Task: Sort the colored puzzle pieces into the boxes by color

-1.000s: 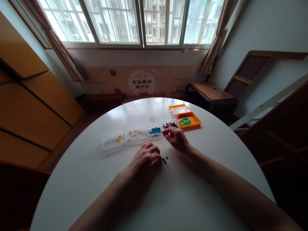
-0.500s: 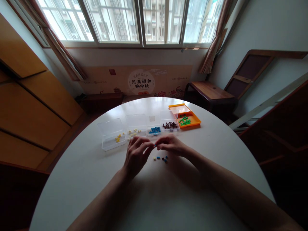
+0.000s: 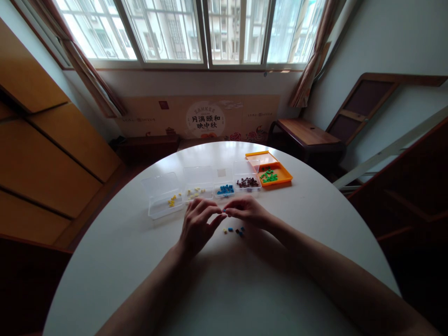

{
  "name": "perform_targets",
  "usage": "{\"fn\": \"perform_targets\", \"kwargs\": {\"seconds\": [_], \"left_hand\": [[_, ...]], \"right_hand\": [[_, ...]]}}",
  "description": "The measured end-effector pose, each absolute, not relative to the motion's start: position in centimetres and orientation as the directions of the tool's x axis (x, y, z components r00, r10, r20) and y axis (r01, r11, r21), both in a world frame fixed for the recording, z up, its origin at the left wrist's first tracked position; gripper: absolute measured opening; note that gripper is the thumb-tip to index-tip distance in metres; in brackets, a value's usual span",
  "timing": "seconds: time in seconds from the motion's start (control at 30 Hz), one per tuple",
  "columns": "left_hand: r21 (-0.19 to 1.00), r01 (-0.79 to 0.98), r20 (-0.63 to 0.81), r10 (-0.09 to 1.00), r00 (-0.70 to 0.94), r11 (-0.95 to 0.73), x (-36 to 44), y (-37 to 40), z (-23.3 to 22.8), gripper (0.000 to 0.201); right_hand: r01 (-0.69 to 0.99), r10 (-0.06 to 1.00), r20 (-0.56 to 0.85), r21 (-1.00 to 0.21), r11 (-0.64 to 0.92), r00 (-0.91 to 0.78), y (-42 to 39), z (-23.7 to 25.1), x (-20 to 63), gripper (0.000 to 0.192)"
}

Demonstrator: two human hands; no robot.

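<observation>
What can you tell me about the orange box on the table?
The orange box looks like shiny plastic. It lies open and flat at the far right end of a row of small boxes on the white round table, its lid folded back behind it. Little green pieces sit inside. A clear box of dark pieces stands right beside it. No hand touches it.

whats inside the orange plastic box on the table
Small green pieces lie in the open orange plastic box, near its front. Its far half shows nothing I can make out.
</observation>
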State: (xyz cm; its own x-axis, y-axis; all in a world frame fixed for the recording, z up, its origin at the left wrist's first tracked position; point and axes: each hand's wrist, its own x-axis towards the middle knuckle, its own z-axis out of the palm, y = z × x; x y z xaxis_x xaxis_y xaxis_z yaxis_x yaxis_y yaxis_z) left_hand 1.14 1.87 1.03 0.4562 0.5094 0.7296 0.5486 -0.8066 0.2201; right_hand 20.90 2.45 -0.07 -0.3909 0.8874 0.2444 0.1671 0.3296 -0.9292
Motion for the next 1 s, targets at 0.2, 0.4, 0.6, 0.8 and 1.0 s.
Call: {"fn": "perform_targets", "kwargs": {"seconds": [0.2, 0.4, 0.6, 0.8, 1.0], "left_hand": [[0.214, 0.568, 0.696, 0.532, 0.482, -0.795, 0.4, 1.8, 1.2, 0.011], [0.241, 0.583, 0.67, 0.568, 0.479, -0.776, 0.2, 1.8, 1.3, 0.008], [0.337, 0.457, 0.493, 0.568, 0.659, -0.823, 0.1, 1.6, 1.2, 0.009], [0.307, 0.473, 0.355, 0.561, 0.748, -0.826, 1.1, 1.2, 1.1, 0.004], [0.355, 0.469, 0.406, 0.585, 0.702, -0.809, 1.8, 1.9, 0.6, 0.013]], "right_hand": [[0.478, 0.866, 0.461, -0.727, 0.493, -0.194, 4.4, 1.6, 20.2, 0.013], [0.585, 0.91, 0.416, -0.735, 0.342, -0.01, 7.3, 2.2, 20.5, 0.018], [0.571, 0.9, 0.421, -0.715, 0.404, -0.11, 6.2, 0.7, 21.8, 0.017], [0.557, 0.873, 0.468, -0.693, 0.458, -0.136, 4.8, 0.0, 22.2, 0.014], [0.395, 0.892, 0.377, -0.801, 0.45, -0.251, 3.9, 0.4, 22.6, 0.016]]}}
